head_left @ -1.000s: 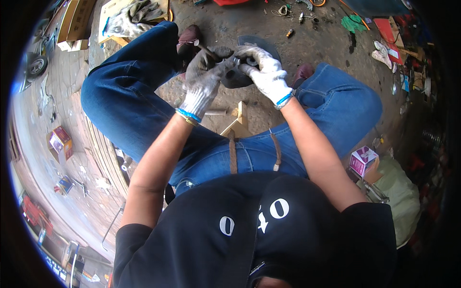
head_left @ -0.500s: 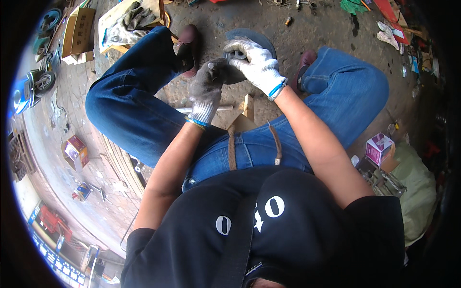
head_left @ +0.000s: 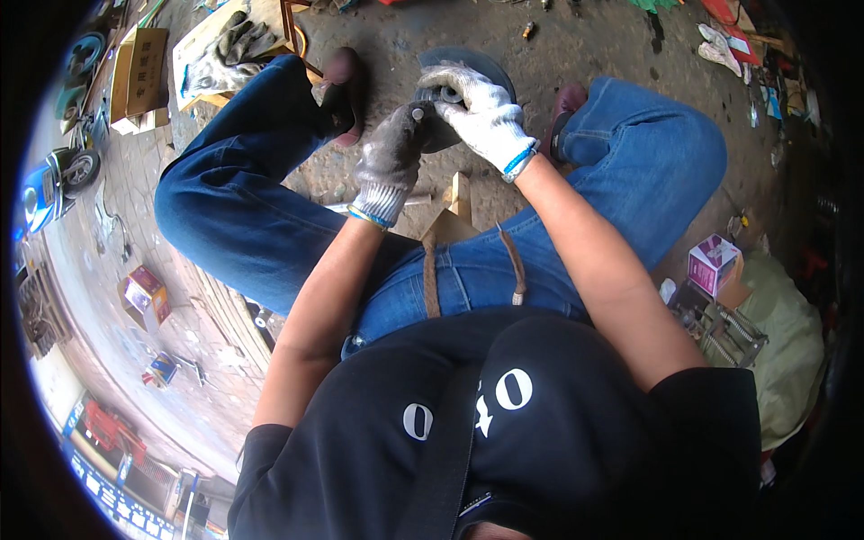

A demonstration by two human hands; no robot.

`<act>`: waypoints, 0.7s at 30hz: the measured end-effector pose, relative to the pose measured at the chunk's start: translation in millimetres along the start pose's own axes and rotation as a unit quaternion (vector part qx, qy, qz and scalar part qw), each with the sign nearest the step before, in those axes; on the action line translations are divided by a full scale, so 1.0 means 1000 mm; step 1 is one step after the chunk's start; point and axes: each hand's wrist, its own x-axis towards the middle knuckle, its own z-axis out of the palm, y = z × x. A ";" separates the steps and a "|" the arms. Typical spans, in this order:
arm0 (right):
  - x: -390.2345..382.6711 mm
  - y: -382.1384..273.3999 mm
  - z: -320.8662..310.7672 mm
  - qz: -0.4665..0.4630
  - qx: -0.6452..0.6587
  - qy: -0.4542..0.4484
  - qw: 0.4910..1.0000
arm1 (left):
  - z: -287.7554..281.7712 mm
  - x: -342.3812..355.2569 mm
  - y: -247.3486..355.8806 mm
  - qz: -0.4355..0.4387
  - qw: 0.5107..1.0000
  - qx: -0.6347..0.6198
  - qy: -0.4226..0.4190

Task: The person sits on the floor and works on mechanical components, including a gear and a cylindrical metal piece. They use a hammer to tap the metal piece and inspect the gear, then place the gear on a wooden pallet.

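Seated person in blue jeans & black T-shirt works a dark disc-shaped part w/ both gloved hands, upper centre of frame, above a stained floor. R hand, in a whitish knit glove, has its fingers bent around the part's round hub, thumb on the near side. L hand, in a dirt-grey glove, is curled just beside it at the part's lower L edge; pale round end of a small rod juts from the fist, but exact pinch of its fingers is hidden, can't tell. Btwn the legs, centre of frame: wood block & metal tube. Upper L: spare work gloves on a wooden bench, nr a brown cardboard box. Mid R: purple-&-white carton beside an olive sack
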 end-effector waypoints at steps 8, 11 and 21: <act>0.001 0.002 -0.001 0.013 0.006 0.003 1.000 | 0.000 -0.001 0.004 -0.022 0.999 0.041 -0.006; 0.000 0.002 -0.001 0.006 0.000 0.002 1.000 | 0.000 -0.001 0.006 0.017 1.000 0.020 -0.001; -0.008 0.001 -0.003 -0.003 0.030 -0.013 0.999 | 0.023 -0.005 0.002 -0.092 0.967 -0.231 0.054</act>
